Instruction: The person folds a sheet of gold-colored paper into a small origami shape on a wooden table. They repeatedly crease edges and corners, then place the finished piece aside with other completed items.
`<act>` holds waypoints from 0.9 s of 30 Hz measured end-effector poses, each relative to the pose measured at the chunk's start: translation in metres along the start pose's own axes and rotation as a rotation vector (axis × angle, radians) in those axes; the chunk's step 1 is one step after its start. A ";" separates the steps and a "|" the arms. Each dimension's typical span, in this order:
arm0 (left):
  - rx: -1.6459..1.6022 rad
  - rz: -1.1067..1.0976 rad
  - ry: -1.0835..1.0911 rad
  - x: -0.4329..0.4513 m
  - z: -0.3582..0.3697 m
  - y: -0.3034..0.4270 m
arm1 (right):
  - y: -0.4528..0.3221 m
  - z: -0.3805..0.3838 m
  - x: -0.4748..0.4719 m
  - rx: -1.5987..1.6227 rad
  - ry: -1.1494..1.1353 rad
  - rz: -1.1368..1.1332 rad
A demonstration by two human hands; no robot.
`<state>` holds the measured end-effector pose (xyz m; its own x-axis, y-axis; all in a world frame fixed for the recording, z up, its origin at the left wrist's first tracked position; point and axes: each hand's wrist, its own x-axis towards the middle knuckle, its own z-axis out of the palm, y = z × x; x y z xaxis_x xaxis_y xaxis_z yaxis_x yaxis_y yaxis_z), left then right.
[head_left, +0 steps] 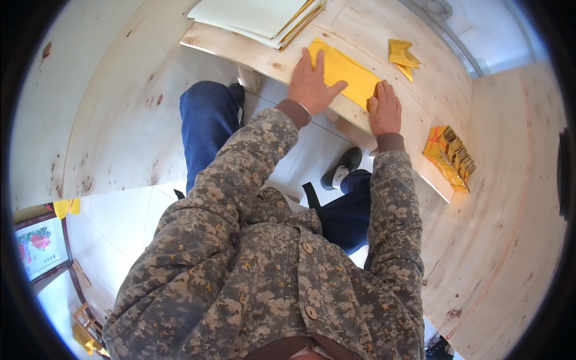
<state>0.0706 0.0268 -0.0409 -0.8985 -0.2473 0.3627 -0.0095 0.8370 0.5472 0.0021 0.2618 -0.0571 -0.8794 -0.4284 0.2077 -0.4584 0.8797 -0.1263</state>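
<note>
A folded strip of yellow paper (348,71) lies flat near the front edge of the wooden table (265,63). My left hand (312,83) rests on its left end with the fingers spread. At the strip's right end, the fingers of my right hand (386,105) press together against the paper; whether they pinch it is hidden. Beyond the strip sits a small folded yellow paper piece (403,58) with pointed ends. A bundle of folded yellow paper pieces (447,157), tied with a red string, stands to the right of my right hand.
A stack of white and yellow sheets (252,18) lies at the table's back left. Wooden panels rise on the left (121,99) and right (504,180). Below the table edge are my legs and the tiled floor (292,139). A framed floral picture (42,245) is at lower left.
</note>
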 end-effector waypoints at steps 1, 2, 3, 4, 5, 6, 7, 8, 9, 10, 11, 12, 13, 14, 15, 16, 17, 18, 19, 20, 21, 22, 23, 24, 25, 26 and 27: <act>0.025 -0.018 0.009 0.003 -0.006 -0.009 | 0.000 0.000 0.000 0.001 0.002 -0.002; 0.050 -0.035 0.017 0.007 -0.013 -0.018 | 0.000 0.000 -0.001 0.001 -0.001 0.004; 0.079 -0.077 -0.018 0.008 -0.019 -0.025 | 0.000 -0.001 -0.001 0.008 0.006 -0.002; 0.002 -0.058 -0.029 0.008 -0.024 -0.029 | 0.000 -0.001 -0.001 0.012 0.008 -0.002; 0.037 0.029 0.022 0.005 -0.024 -0.026 | 0.000 0.000 -0.001 0.013 0.011 -0.005; 0.073 0.087 0.042 0.000 -0.024 -0.022 | 0.000 0.000 -0.001 0.012 0.008 -0.006; 0.124 0.169 0.093 -0.004 -0.022 -0.015 | 0.000 0.001 0.000 0.006 0.009 -0.006; 0.034 0.216 0.017 -0.008 -0.017 -0.005 | 0.000 0.001 0.000 -0.003 0.007 -0.001; -0.041 0.283 -0.028 -0.012 -0.011 0.006 | 0.001 0.001 0.000 0.005 0.027 -0.009; -0.115 0.348 -0.074 -0.014 -0.005 0.017 | 0.001 0.002 0.000 0.012 0.043 -0.014; -0.153 0.377 -0.136 -0.015 0.001 0.026 | 0.000 0.002 -0.001 0.018 0.046 -0.011; -0.192 0.409 -0.199 -0.014 0.007 0.035 | 0.000 0.002 -0.001 0.020 0.045 -0.019; -0.230 0.444 -0.261 -0.012 0.013 0.043 | 0.000 0.001 -0.001 0.020 0.034 -0.017; -0.227 0.451 -0.250 -0.005 0.019 0.047 | 0.000 0.000 -0.001 0.019 0.015 -0.005; -0.179 0.464 -0.273 0.003 0.023 0.048 | 0.000 0.000 -0.001 0.017 0.024 -0.013; -0.131 0.475 -0.295 0.012 0.027 0.047 | -0.001 -0.001 -0.001 0.015 0.023 -0.011; -0.093 0.499 -0.288 0.023 0.031 0.045 | -0.001 -0.002 -0.001 0.015 0.026 -0.010; 0.038 0.511 -0.327 0.033 0.033 0.039 | -0.002 -0.002 0.000 0.017 0.031 -0.013; 0.089 0.517 -0.324 0.040 0.035 0.032 | -0.003 -0.002 -0.001 0.023 0.038 -0.012; 0.141 0.514 -0.353 0.045 0.035 0.023 | -0.003 -0.002 -0.001 0.021 0.026 0.005; 0.205 0.496 -0.415 0.049 0.035 0.015 | -0.003 -0.003 -0.002 0.024 0.046 -0.008; 0.212 0.484 -0.462 0.053 0.036 0.009 | -0.003 -0.002 -0.002 0.022 0.047 -0.010; 0.198 0.513 -0.437 0.053 0.037 0.006 | -0.003 -0.002 -0.002 0.020 0.051 -0.013; 0.210 0.526 -0.439 0.054 0.037 0.004 | -0.002 -0.002 -0.002 0.013 0.044 -0.011; 0.217 0.542 -0.437 0.054 0.037 0.003 | -0.002 -0.001 -0.002 0.007 0.037 -0.009; 0.223 0.532 -0.448 0.053 0.036 0.003 | -0.001 -0.001 -0.002 0.004 0.056 -0.033; 0.224 0.527 -0.454 0.053 0.036 0.004 | 0.000 -0.001 -0.001 0.053 0.028 -0.006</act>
<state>0.0071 0.0344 -0.0464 -0.9016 0.4019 0.1600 0.4283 0.8810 0.2008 0.0028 0.2628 -0.0565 -0.8730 -0.4269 0.2358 -0.4704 0.8647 -0.1761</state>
